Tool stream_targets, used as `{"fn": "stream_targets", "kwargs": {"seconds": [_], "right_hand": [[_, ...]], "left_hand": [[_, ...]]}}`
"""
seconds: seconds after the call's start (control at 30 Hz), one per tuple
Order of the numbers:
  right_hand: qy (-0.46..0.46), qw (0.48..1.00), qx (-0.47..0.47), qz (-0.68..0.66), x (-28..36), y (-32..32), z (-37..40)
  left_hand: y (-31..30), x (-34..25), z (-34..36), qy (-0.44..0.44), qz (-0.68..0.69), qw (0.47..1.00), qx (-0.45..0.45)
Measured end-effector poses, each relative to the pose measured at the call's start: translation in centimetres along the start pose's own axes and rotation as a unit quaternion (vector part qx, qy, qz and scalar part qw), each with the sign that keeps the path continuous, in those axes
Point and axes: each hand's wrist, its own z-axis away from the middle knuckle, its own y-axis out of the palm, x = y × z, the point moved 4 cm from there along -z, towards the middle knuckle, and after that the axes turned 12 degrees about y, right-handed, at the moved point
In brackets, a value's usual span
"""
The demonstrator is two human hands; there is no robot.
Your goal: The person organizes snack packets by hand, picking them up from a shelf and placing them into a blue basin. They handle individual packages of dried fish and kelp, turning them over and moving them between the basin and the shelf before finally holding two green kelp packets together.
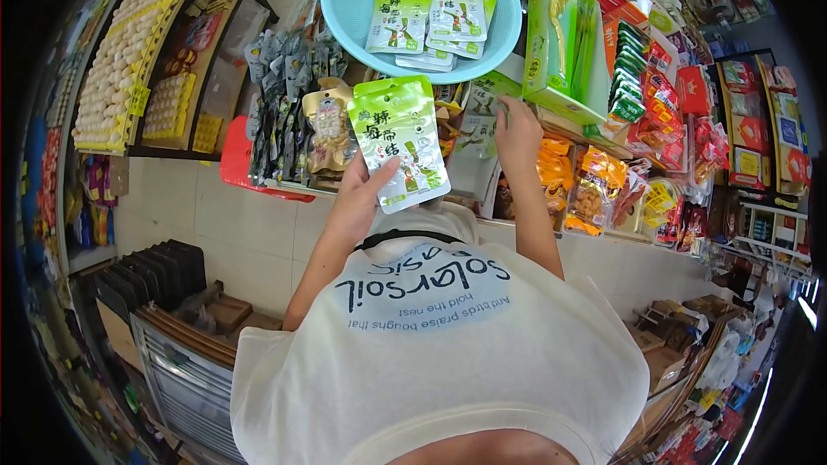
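Two or more green-and-white snack packets (401, 142), overlapping, are held upright by my left hand (362, 185), its thumb across the front one. My right hand (517, 133) reaches down at the right side of a shelf compartment, fingers bent together beside a green-topped packet (495, 86); what they grip is hard to make out. Above both hands a light blue plastic basket (345, 21) holds several similar green packets (401, 17), lying flat in overlapping piles.
An open green box (556, 43) stands right of the basket. Dark packets (289, 95) and a tan packet (330, 125) sit left of my left hand. Orange snack bags (594, 185) lie beside my right forearm. Egg trays (129, 60) fill a rack at far left.
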Motion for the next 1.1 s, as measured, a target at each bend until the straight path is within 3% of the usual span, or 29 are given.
{"fn": "stream_targets", "kwargs": {"seconds": [0.1,0.17,0.27,0.4,0.47,0.5,0.57,0.6,0.67,0.77,0.9,0.97,1.1], "right_hand": [[0.04,0.996,0.042,-0.07,0.3,0.5,0.4],[0.113,0.968,0.211,0.071,-0.3,3.2,1.5],[0.04,0.975,0.13,0.177,-1.1,4.9,2.7],[-0.032,0.978,0.06,0.196,-0.6,3.4,0.6],[-0.074,0.945,0.203,0.244,-1.7,5.2,-0.8],[-0.071,0.946,0.201,0.245,-2.2,6.0,-1.4],[-0.114,0.874,0.29,0.372,-3.4,9.2,-1.1],[-0.112,0.875,0.289,0.371,-3.4,9.8,-0.9],[-0.157,0.813,0.305,0.47,-3.7,11.4,-0.3],[-0.152,0.779,0.355,0.494,-2.7,11.9,-0.2],[-0.178,0.783,0.374,0.464,-0.6,9.4,-1.0],[-0.136,0.865,0.301,0.378,0.7,7.2,-1.2],[-0.192,0.88,0.227,0.37,2.7,4.6,-1.4]], "left_hand": [[0.0,0.1,0.1,0.002,0.004,1.0,-0.001],[-0.2,0.4,0.1,0.004,0.001,1.0,-0.002],[-0.2,0.4,0.1,0.009,-0.006,1.0,-0.008],[-0.4,0.2,0.4,0.009,-0.012,1.0,-0.003],[-0.3,0.2,0.4,0.002,-0.012,1.0,0.006],[-0.2,0.2,0.4,-0.001,-0.011,1.0,0.012],[0.1,0.2,0.5,-0.008,-0.014,1.0,0.015],[0.2,0.3,0.5,-0.012,-0.016,1.0,0.014],[0.2,0.3,0.6,-0.013,-0.023,1.0,0.016],[-0.9,0.9,0.4,-0.002,-0.041,0.999,0.016],[-1.2,0.6,0.6,0.018,-0.039,0.999,0.006],[-1.0,0.2,0.8,0.008,-0.035,0.999,0.002],[-0.8,0.4,0.7,-0.007,-0.035,0.999,0.003]]}}
